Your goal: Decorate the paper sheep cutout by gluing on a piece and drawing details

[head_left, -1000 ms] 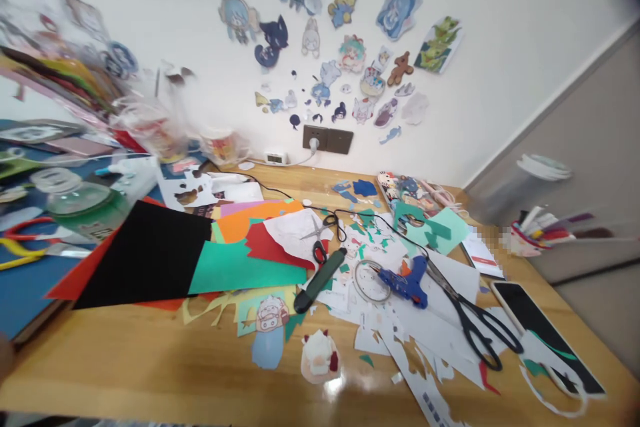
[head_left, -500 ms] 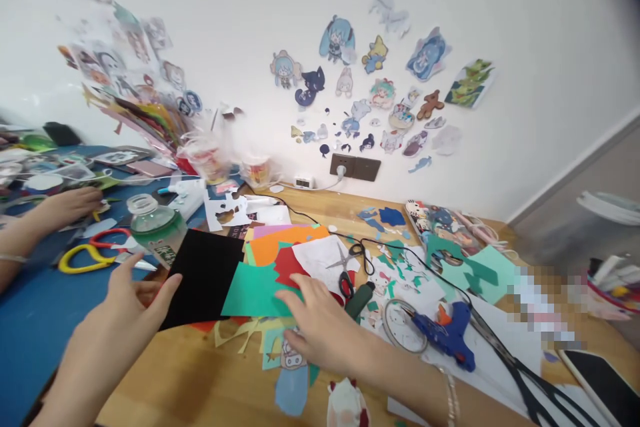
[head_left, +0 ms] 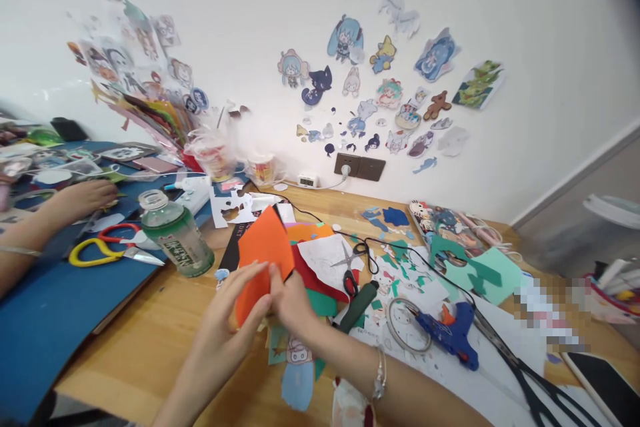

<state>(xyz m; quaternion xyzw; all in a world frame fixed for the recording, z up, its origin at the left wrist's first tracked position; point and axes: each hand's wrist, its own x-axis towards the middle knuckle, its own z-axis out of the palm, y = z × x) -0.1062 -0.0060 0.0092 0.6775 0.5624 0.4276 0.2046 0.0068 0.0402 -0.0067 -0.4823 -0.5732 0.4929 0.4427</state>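
Observation:
An orange paper sheet [head_left: 267,243] stands raised and tilted above the desk, with dark edges of another sheet showing behind it. My right hand [head_left: 294,303] pinches its lower right part, thumb on the front face. My left hand [head_left: 233,313] rests at its lower left edge, fingers stretched and thumb apart. Just right of the sheet lie red paper [head_left: 313,271], a green paper piece [head_left: 323,303] and a white cut sheet [head_left: 327,257]. Small black-and-red scissors [head_left: 350,280] rest upon them. Below my hands is a blue paper cutout [head_left: 299,383].
A green-tinted bottle [head_left: 177,240] stands left, near yellow- and red-handled scissors [head_left: 97,253]. A co-worker's hand [head_left: 90,195] is at far left. On the right lie a blue glue gun [head_left: 453,333], a tape roll [head_left: 407,327], large black scissors [head_left: 520,367] and a phone [head_left: 603,383].
The orange sheet has come up into my hands. The black sheet is no longer spread out under my left hand. Both hands have drawn together, the left one moving right.

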